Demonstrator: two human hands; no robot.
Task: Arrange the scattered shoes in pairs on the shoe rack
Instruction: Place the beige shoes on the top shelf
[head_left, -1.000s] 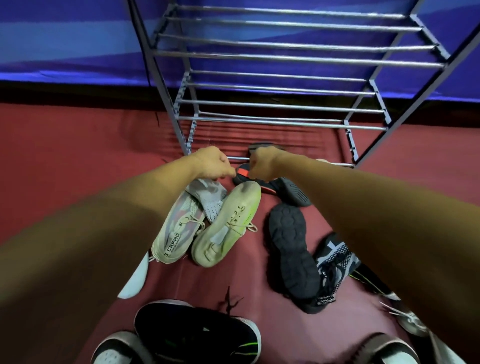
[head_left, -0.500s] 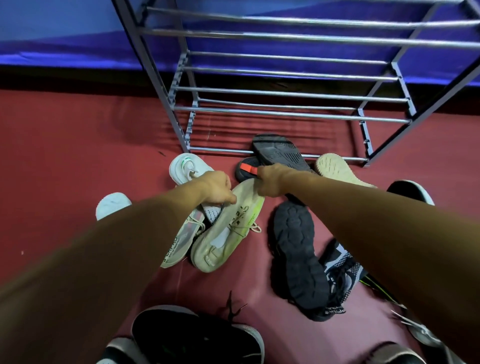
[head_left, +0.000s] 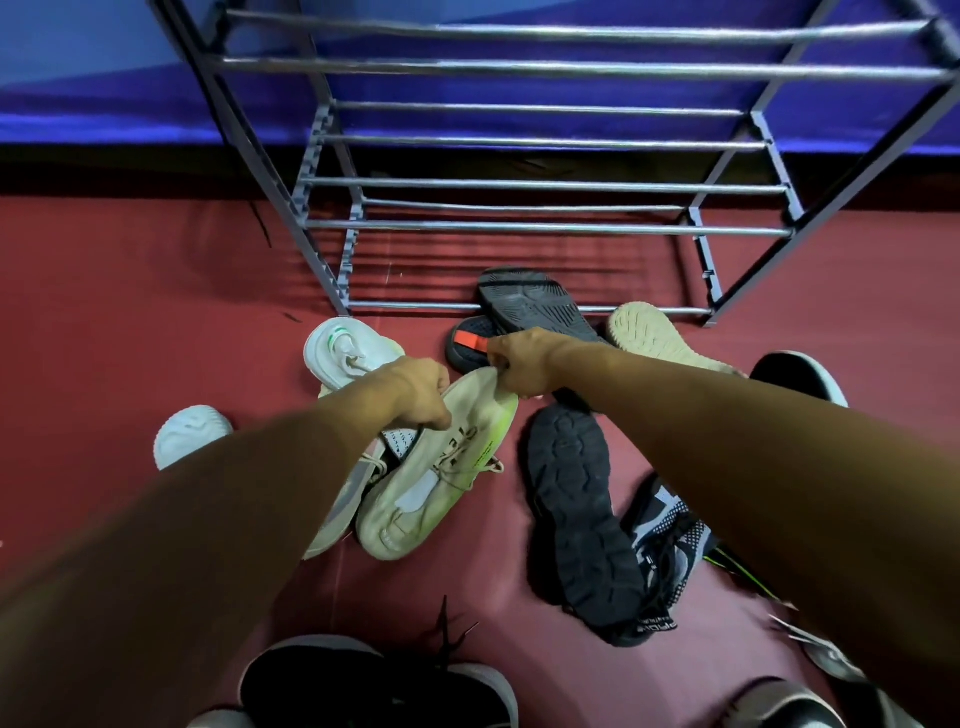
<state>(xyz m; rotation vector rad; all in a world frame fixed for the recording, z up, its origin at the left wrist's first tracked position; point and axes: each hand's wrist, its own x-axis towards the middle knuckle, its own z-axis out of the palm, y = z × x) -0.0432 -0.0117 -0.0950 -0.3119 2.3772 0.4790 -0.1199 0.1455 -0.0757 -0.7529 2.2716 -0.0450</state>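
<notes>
Shoe rack (head_left: 545, 227), upper frame, carries no arranged pair; shoes (head_left: 576, 509) lie scattered on floor (head_left: 130, 312) below; left hand (head_left: 415, 389) grips grey sneaker (head_left: 343, 506), right hand (head_left: 524, 364) pinches cream-lime sneaker (head_left: 441, 478), centre frame: task judged barely begun.

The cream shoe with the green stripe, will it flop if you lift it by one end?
Probably a bit: the cream knit sneaker with the lime-green edge looks soft where the right hand's fingers pinch its end. Its loose laces will likely dangle.
</notes>
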